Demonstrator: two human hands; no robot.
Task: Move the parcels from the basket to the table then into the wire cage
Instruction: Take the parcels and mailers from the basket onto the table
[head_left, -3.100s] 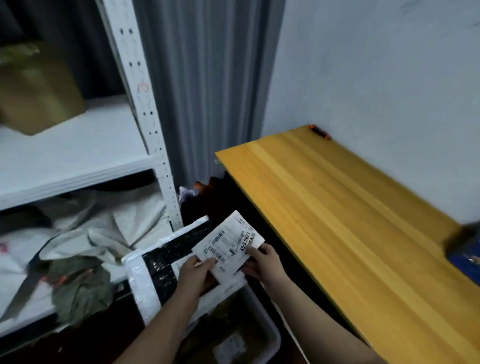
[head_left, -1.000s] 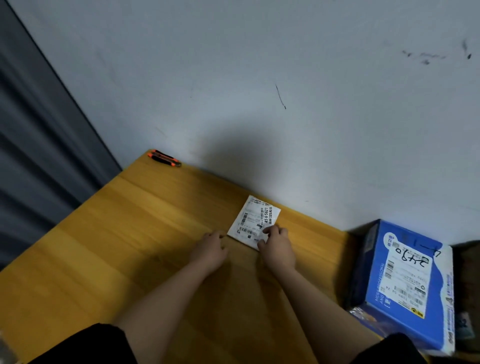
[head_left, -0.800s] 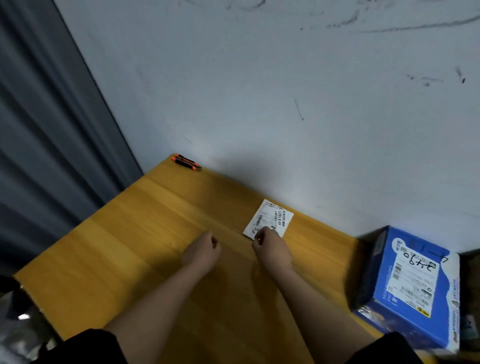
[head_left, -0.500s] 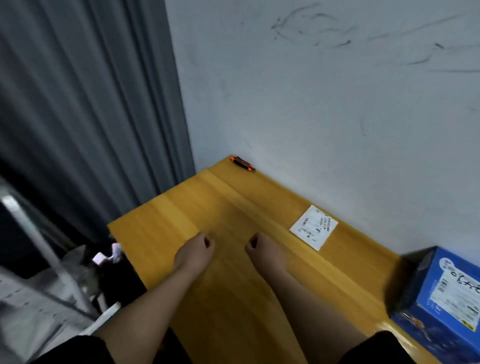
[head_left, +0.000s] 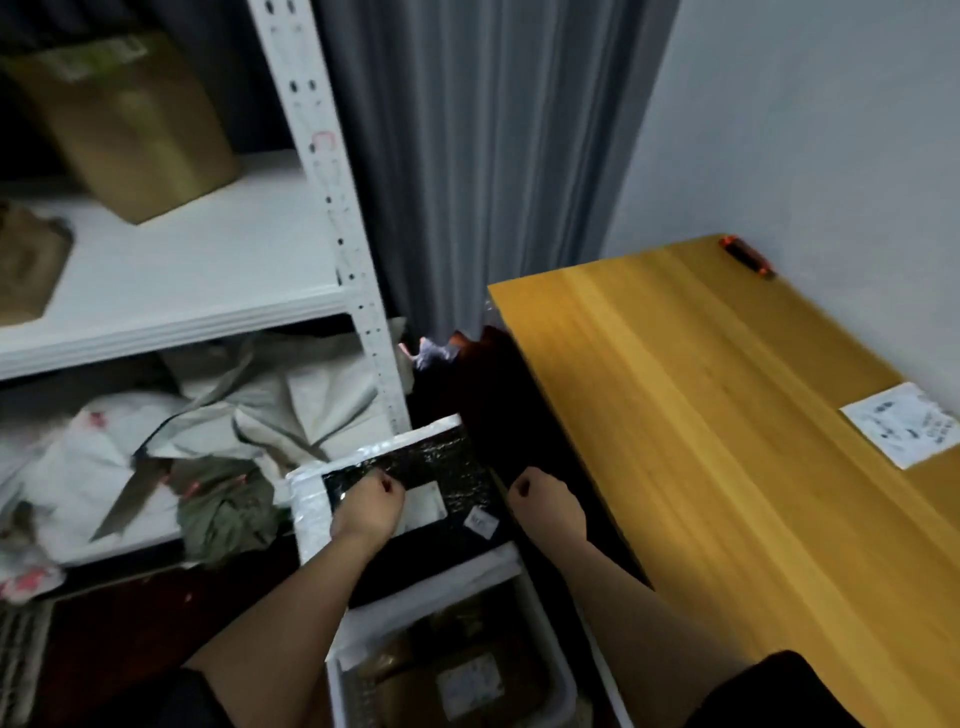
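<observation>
At lower centre, the left hand (head_left: 370, 506) is resting, fingers curled, on the black-and-white plastic mailer parcel (head_left: 415, 467) atop the white basket (head_left: 545, 634); whether its grip is holding it, I cannot tell. The right hand (head_left: 545, 506) is hovering fisted, holding nothing, beside the yellow wooden counter (head_left: 701, 441), where the small white labelled parcel (head_left: 904, 423) is lying at right, well apart.

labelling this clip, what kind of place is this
Probably a parcel storeroom or mailroom: a white metal shelving rack piled with grey plastic mailer bags, a white plastic basket holding labelled packets, and a small white labelled parcel on a yellow wooden table.
</observation>
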